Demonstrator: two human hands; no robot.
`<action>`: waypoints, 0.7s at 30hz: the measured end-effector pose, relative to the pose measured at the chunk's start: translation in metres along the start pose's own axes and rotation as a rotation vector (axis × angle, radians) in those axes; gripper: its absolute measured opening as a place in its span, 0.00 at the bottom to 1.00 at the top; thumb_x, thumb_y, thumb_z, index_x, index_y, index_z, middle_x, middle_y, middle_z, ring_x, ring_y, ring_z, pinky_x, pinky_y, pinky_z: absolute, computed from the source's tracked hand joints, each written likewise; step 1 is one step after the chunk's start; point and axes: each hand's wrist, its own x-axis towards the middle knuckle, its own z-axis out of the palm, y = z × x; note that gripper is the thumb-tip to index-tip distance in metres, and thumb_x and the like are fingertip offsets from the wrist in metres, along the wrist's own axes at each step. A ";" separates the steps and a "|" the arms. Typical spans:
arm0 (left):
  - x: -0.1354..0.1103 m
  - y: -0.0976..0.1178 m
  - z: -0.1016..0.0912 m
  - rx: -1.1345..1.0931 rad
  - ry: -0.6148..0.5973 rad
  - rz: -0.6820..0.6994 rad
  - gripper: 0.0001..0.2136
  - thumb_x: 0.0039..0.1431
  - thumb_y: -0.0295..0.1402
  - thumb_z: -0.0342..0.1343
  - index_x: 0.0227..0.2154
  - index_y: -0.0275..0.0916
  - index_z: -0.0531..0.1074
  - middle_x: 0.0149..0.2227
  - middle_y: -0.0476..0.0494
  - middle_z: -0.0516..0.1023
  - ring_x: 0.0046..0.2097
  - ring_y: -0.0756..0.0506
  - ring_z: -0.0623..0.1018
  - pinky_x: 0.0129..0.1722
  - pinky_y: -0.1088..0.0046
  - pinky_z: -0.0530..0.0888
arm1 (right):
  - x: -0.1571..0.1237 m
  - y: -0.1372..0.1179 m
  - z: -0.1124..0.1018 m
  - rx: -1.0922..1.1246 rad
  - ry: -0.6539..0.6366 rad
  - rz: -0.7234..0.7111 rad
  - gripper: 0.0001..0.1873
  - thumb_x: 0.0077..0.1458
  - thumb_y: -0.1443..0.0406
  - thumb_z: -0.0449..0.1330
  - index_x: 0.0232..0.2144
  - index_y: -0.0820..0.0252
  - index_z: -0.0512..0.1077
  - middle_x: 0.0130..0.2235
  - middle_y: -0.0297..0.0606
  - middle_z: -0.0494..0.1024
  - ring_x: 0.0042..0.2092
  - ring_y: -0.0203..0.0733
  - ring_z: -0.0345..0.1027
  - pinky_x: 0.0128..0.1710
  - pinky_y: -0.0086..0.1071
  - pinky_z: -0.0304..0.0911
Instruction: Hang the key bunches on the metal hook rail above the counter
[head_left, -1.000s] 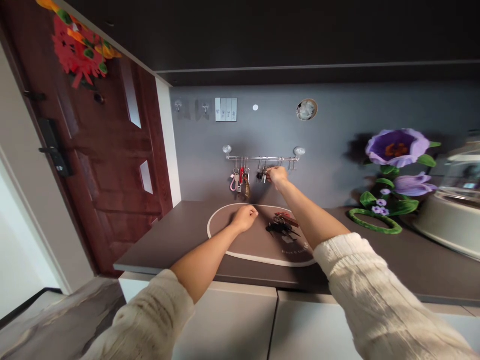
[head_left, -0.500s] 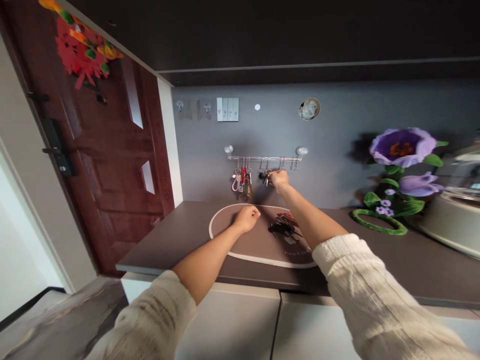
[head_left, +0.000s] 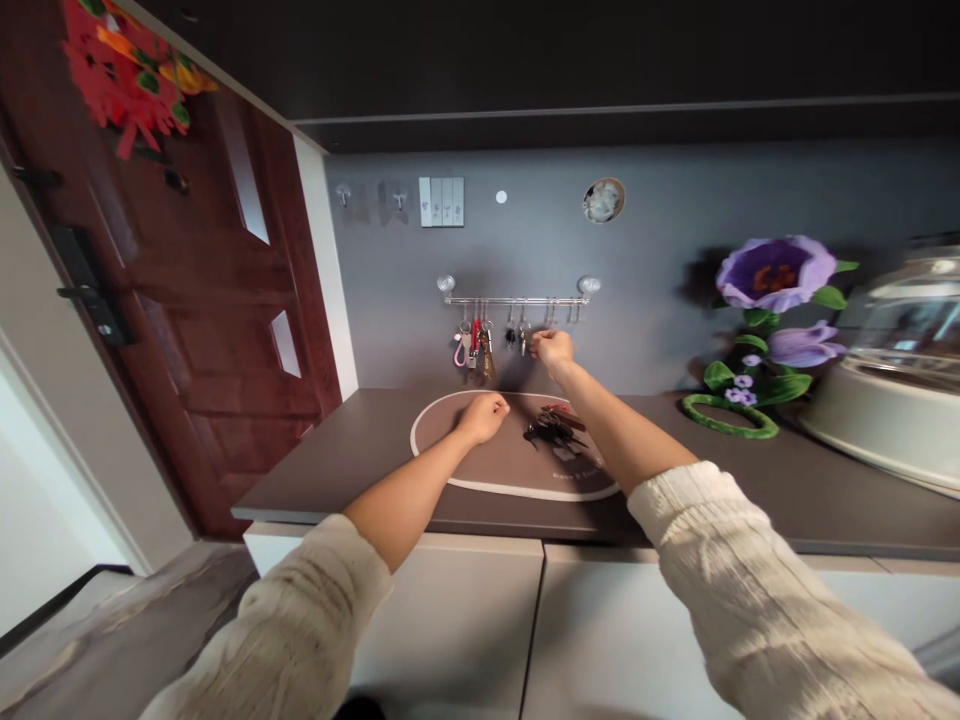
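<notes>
Your right hand (head_left: pixel 553 346) pinches a key bunch (head_left: pixel 523 336) at the hook rail (head_left: pixel 516 299); seat the ring fully. Left hand (head_left: pixel 484 416), fist closed & empty, rests on the mat (head_left: pixel 495 470).

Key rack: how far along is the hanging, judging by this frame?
Done: several key bunches hang at the left of the rack. In hand: the right hand is raised to a small bunch under the rail; the left hand rests fisted on the oval mat. Left: a dark pile of keys lies on the mat, and the rack's right hooks look free.
</notes>
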 end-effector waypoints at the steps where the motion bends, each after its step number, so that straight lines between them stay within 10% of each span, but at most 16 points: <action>1: -0.001 0.000 -0.001 0.013 0.000 0.004 0.08 0.52 0.30 0.47 0.26 0.36 0.71 0.28 0.47 0.74 0.29 0.51 0.70 0.31 0.77 0.65 | -0.003 0.000 -0.003 -0.003 -0.001 -0.017 0.05 0.46 0.72 0.52 0.21 0.63 0.66 0.19 0.31 0.67 0.20 0.29 0.59 0.23 0.25 0.61; 21: -0.008 0.013 -0.005 0.100 0.067 0.019 0.09 0.52 0.29 0.47 0.30 0.36 0.72 0.33 0.44 0.76 0.35 0.48 0.72 0.38 0.73 0.67 | -0.091 0.038 -0.065 -0.188 -0.197 -0.291 0.11 0.49 0.61 0.51 0.31 0.62 0.69 0.28 0.37 0.74 0.26 0.33 0.64 0.30 0.29 0.62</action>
